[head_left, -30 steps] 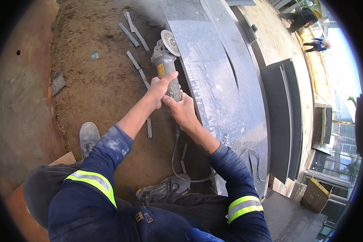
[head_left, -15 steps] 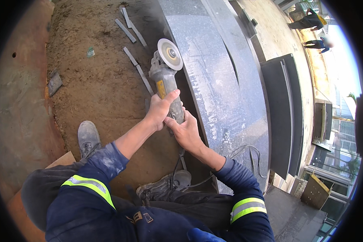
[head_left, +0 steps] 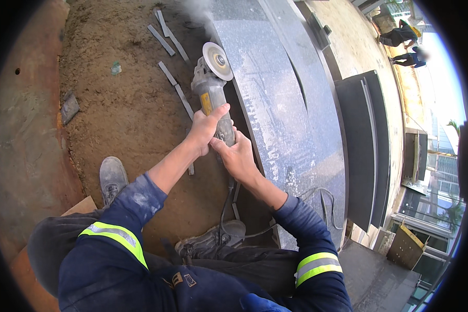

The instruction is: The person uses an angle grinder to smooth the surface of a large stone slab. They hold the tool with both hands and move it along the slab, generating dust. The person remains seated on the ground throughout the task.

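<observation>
Both my hands are wrapped round the grey body of an angle grinder point(head_left: 211, 92). My left hand point(head_left: 205, 130) grips it from the left side, with the thumb along the top. Just behind, my right hand point(head_left: 237, 156) closes on the rear end near the power cord. The grinder's pale round disc point(head_left: 218, 61) is at the left edge of a long grey stone slab point(head_left: 281, 104). Whether the disc's rim cuts into the edge cannot be made out. Pale dust point(head_left: 196, 11) rises at the slab's far left corner.
Thin cut strips point(head_left: 183, 101) lie on the brown dirt point(head_left: 125, 104) left of the slab. A black cord point(head_left: 325, 205) loops over the slab's near end. Dark slabs point(head_left: 361, 151) are stacked to the right. Two people point(head_left: 400, 35) are in the far right background.
The grinder and both hands have shifted slightly left and away from me along the slab's edge. More dust now shows at the far corner.
</observation>
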A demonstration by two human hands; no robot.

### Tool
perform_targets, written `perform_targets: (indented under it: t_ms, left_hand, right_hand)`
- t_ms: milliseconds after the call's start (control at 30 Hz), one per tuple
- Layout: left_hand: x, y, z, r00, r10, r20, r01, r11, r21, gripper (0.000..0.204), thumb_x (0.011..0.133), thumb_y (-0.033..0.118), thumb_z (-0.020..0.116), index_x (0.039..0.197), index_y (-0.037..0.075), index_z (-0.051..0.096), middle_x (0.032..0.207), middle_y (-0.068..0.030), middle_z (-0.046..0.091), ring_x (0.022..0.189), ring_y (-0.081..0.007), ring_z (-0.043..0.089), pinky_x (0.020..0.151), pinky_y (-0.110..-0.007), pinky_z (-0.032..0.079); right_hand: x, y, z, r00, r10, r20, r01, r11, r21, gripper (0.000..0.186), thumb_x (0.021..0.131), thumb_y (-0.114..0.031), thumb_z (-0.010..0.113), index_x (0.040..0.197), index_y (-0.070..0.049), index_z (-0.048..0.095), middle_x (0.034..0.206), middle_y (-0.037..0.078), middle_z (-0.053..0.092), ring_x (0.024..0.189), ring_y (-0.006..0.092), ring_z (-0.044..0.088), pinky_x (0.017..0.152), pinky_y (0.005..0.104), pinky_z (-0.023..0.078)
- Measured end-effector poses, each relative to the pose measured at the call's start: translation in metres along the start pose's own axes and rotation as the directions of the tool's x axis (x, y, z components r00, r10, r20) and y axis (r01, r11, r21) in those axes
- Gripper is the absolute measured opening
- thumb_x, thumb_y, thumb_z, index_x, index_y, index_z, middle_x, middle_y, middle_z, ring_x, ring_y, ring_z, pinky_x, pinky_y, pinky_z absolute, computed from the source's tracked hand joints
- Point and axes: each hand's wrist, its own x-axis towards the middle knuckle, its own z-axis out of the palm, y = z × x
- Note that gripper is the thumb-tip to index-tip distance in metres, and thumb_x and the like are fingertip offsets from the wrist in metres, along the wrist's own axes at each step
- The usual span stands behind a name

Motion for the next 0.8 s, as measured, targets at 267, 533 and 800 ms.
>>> perform_targets:
  t_ms: [267,533,800]
  left_hand:
    - [0.027,0.013,-0.008,0.999,-0.032,0.033,0.031,0.999,0.034,0.050,0.089,0.042,0.077,0.109,0.000,0.056,0.088,-0.0126,0.066,0.072,-0.0223,0.071,0.066,-0.038,0.063]
    - [0.012,0.008,-0.008,0.999,-0.027,0.033,0.026,0.999,0.023,0.050,0.090,0.041,0.077,0.109,0.000,0.057,0.088,-0.0128,0.067,0.072,-0.0221,0.071,0.065,-0.038,0.063]
    - [-0.029,-0.013,0.005,0.999,-0.037,-0.011,0.037,0.999,0.003,0.046,0.091,0.038,0.076,0.108,0.000,0.058,0.087,-0.0126,0.066,0.072,-0.0221,0.070,0.064,-0.038,0.063]
  right_hand:
    - [0.025,-0.001,0.006,0.999,-0.028,-0.025,0.029,0.999,0.035,0.031,0.094,-0.017,0.073,0.112,0.005,0.064,0.098,0.004,0.068,0.085,0.0081,0.060,0.074,0.0256,0.050]
    - [0.010,-0.006,0.007,1.000,0.007,-0.011,-0.007,0.999,0.035,0.031,0.094,-0.016,0.073,0.113,0.006,0.063,0.101,0.004,0.068,0.087,0.0081,0.060,0.076,0.0262,0.050]
    - [-0.033,-0.010,-0.005,0.993,0.118,0.017,-0.118,0.993,-0.018,0.031,0.095,-0.017,0.073,0.114,0.006,0.062,0.103,0.005,0.067,0.090,0.0091,0.061,0.078,0.0272,0.051]
